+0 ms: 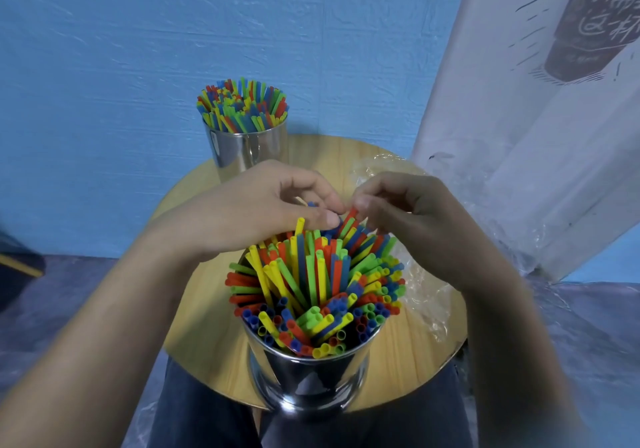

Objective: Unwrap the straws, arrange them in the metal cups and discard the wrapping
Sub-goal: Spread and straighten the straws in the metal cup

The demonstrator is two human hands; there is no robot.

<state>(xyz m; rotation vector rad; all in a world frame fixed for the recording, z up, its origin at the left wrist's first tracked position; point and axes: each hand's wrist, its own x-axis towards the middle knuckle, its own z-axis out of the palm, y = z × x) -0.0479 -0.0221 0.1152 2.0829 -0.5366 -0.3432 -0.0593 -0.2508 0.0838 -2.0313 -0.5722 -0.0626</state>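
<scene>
Both hands were above the near cup (308, 378), which stood full of straws (311, 284) on the round table (207, 326). The left hand (263, 205) pinched the tips of some straws with curled fingers and thumb, and the right hand (415, 219) pinched the tip of a red straw (348, 220). The clear wrapping (426, 295) lay on the table at the right, and the far cup (251, 149), also full, stood behind.

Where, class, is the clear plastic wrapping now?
Head view: the clear plastic wrapping lies on the right side of the wooden table, beside the near metal cup, partly behind the right hand.
</scene>
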